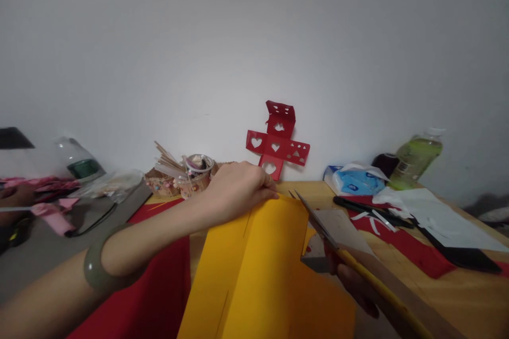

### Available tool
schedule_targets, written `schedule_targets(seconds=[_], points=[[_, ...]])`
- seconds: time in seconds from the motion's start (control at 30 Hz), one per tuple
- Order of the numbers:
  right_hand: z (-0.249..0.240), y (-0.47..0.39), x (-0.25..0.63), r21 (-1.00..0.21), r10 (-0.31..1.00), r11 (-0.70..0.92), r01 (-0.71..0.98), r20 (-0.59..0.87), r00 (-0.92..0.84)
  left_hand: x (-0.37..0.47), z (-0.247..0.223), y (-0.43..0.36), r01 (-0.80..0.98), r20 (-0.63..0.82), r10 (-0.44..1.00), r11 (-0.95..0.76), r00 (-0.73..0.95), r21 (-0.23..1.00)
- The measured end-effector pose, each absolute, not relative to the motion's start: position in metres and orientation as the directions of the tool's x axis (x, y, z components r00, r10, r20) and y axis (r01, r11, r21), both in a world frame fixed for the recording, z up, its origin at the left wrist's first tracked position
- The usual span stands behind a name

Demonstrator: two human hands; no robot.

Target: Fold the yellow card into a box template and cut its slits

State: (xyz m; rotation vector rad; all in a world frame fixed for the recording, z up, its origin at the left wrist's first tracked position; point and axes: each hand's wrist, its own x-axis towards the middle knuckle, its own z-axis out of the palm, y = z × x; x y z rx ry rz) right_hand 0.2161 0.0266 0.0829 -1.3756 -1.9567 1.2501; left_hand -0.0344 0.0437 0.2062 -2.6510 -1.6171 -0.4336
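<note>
A large sheet of yellow paper (258, 275) fills the lower middle, folded or curled over, with dark pencil lines on it. My left hand (242, 190), below a green bangle on the wrist, pinches the paper's top edge. To the right, my right hand (352, 278) is closed on the handles of a pair of scissors (318, 222), partly hidden in shadow. The scissor blades are a little apart and point up and left, with their tips beside the paper's upper right edge.
A red cross-shaped cut-out (275, 144) leans on the wall. Cups of sticks (196, 180) stand behind my left arm. Tissues (358, 180), a bottle (417, 159) and a black knife (369, 211) lie or stand right. Red paper (151, 286) lies left; another person's hand (16, 198) shows far left.
</note>
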Motion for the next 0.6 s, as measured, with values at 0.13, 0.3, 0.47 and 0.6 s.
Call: schedule_targets(seconds=[0.13,0.3,0.47,0.6], points=[[0.0871,0.0217,0.2193,-0.866,0.908,0.127,0.484,-0.095,-0.407,-0.035,0.2058,0.0439,0.872,0.227,0.876,-0.465,0.426,0.156],[0.0906,0.0236,0.2189,-0.862,0.898,0.144,0.486,-0.092,-0.43,-0.0354,0.2058,0.044,0.873,0.22,0.877,-0.463,0.427,0.153],[0.0873,0.0263,0.2167,-0.86,0.899,0.146,0.488,-0.091,-0.429,-0.0361,0.2049,0.0442,0.874,0.211,0.882,-0.456,0.421,0.167],[0.0818,0.0274,0.216,-0.863,0.908,0.15,0.483,-0.074,-0.413,-0.0368,0.204,0.0449,0.87,0.216,0.879,-0.462,0.424,0.172]])
